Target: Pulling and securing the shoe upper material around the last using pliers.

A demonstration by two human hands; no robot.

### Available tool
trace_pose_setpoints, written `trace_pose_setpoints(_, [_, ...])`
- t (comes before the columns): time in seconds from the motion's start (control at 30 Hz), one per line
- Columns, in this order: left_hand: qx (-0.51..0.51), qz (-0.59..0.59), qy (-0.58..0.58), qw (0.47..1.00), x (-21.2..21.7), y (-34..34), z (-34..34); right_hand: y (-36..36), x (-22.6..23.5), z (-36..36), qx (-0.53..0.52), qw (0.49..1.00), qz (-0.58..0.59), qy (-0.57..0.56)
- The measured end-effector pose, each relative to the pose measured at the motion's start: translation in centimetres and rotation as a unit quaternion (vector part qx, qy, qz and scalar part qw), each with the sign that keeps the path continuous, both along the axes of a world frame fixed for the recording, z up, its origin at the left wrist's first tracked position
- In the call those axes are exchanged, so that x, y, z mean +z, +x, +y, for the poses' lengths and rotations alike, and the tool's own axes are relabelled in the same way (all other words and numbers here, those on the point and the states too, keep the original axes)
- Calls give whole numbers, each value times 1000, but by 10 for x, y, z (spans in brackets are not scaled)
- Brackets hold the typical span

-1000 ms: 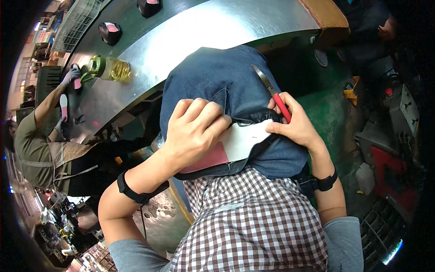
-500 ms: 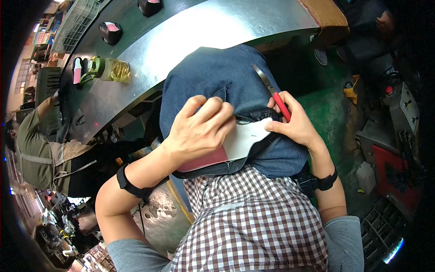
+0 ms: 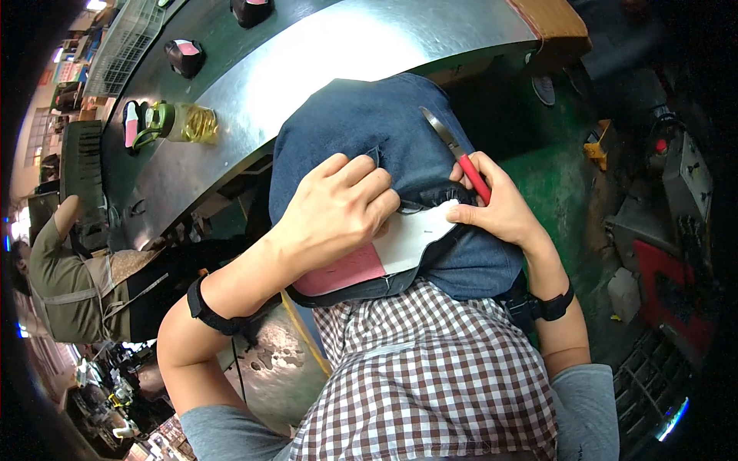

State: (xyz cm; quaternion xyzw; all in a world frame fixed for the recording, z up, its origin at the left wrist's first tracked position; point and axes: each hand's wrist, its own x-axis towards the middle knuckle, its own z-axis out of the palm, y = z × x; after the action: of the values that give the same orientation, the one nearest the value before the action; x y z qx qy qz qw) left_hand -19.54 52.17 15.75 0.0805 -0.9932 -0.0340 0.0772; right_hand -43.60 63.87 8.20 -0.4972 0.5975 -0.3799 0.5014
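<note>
A dark shoe upper (image 3: 400, 281) lies sole side up on the blue denim cloth (image 3: 346, 115) over my lap. Its sole board is white (image 3: 411, 240) at one end and pink (image 3: 342, 273) at the other, with a small staple in the white part. My left hand (image 3: 338, 203) is closed above the board, fingertips curled down at the upper's far edge; what they pinch is hidden. In my right hand (image 3: 496, 201) is a red-handled tool (image 3: 473, 175) with a curved metal head pointing away; the thumb presses on the board's white end.
Beyond my lap runs a metal bench edge (image 3: 307, 69) beside a green surface. On it stand a bottle of yellowish liquid (image 3: 192, 123) and dark shoe pieces (image 3: 184, 58). A co-worker (image 3: 84, 292) is at the left. At the right are a grey machine (image 3: 684, 184) and a red panel (image 3: 661, 284).
My left hand has shifted slightly left, baring more of the pink part. My right hand and its tool have barely moved. The co-worker's arm at the left has moved.
</note>
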Motion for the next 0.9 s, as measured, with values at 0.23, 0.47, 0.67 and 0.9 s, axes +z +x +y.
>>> trace_pose_setpoints(0.23, [28,43,148,988,-7,5,-6,0,-5,1,-1,1000,10,-14])
trace_pose_setpoints(0.47, [44,26,159,986,1,7,-9,0,-1,1,-5,1000,4,2])
trace_pose_setpoints(0.67, [-29,56,57,996,4,10,-4,0,-3,2,-6,1000,4,3])
trace_pose_setpoints(0.9, [-75,66,-55,994,-3,3,2,0,-2,1,-5,1000,4,6])
